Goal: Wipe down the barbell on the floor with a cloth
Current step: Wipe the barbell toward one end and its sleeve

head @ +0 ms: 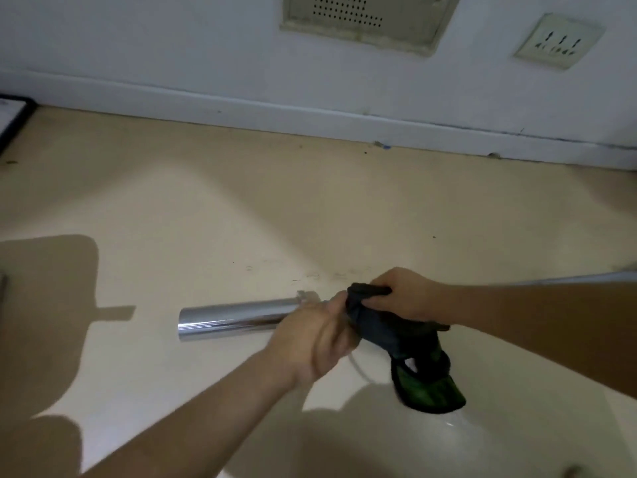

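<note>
From my feed, the barbell (238, 318) lies on the cream floor (213, 215) in the lower middle of the view, its chrome sleeve end pointing left and its cut face open to bare floor on that side. Ahead of it the floor runs clear up to the white baseboard (310, 119), which slants down toward the right; a dark-framed panel (12, 115) juts in at the far left edge, well apart from the bar. My left hand (315, 339) is wrapped over the bar where the sleeve ends, fingers curled around it in a firm hold, hiding the collar beneath. My right hand (405, 293) sits just beside it, clenched on a bunched dark cloth (382, 327), pinching its upper fold between thumb and fingers. The cloth drapes down and to the right, soft and crumpled, ending in a green patterned hem (436, 391) that hangs near the floor; whether it touches I cannot tell. The sleeve is a smooth mirror-bright cylinder with streaked reflections. The floor looks glossy, with small scuffs just beyond the hands. On the wall above are a perforated vent plate (348, 12) and a pale square socket (558, 41). Broad soft shadows fall at lower left.
</note>
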Tool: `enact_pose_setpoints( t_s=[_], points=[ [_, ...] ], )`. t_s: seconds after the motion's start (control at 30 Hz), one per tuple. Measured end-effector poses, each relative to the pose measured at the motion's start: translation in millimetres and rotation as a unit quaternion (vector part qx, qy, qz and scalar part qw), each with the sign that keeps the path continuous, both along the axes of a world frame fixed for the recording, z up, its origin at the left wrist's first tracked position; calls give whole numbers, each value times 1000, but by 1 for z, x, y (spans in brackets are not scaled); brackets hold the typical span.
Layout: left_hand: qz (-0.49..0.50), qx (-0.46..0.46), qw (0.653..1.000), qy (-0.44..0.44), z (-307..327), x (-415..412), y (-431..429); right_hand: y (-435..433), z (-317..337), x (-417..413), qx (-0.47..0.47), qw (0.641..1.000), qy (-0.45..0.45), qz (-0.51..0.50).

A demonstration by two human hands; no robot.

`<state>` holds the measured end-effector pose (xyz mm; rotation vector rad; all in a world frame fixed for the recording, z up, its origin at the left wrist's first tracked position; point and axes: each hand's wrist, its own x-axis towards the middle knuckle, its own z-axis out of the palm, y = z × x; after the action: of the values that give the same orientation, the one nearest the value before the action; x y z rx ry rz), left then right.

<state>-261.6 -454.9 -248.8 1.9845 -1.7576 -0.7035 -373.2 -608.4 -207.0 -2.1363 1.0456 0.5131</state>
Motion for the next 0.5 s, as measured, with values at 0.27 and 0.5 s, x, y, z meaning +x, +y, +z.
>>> enact_pose_setpoints(
  t_s=[0.27, 0.5],
  points=[
    [279, -69, 874, 393, -5, 1, 36, 66, -19, 16, 248, 890, -196, -328],
    [212, -24, 972, 98, -17, 16, 66, 82, -72, 20, -87, 953, -211, -200]
  ],
)
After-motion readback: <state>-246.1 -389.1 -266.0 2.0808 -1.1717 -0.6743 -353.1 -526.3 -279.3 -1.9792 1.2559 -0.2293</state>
